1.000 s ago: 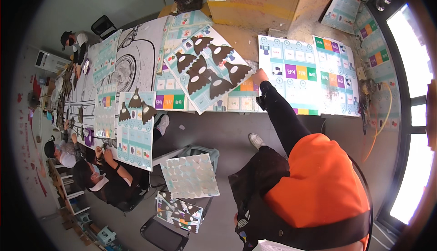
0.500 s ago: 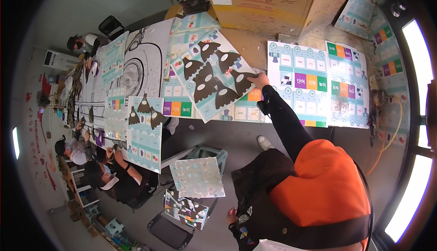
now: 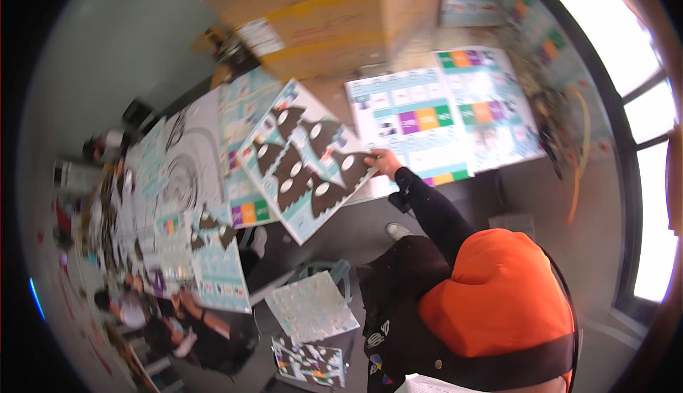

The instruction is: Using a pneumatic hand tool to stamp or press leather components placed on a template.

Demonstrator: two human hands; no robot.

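My right hand point(image 3: 385, 163) grips the right edge of a printed board point(image 3: 295, 211), with the thumb on top. Several dark brown cut-out pieces point(image 3: 329, 137) with scalloped edges and white ovals lie on the board. The board is tilted at an angle, and its lowest corner juts past the table's near edge. My left hand is out of view.
White-and-teal printed sheets point(image 3: 409, 87) lie at the right, below a big cardboard box point(image 3: 320, 30). Another loaded board point(image 3: 220, 272) overhangs the table beside seated people point(image 3: 206, 329). A pale sheet point(image 3: 313, 307) and a piece-covered board point(image 3: 309, 361) rest on seats.
The board in my right hand has come off the sheets toward me, its lower corner now past the table edge. The whole view has turned and shifted. My left hand has left the view.
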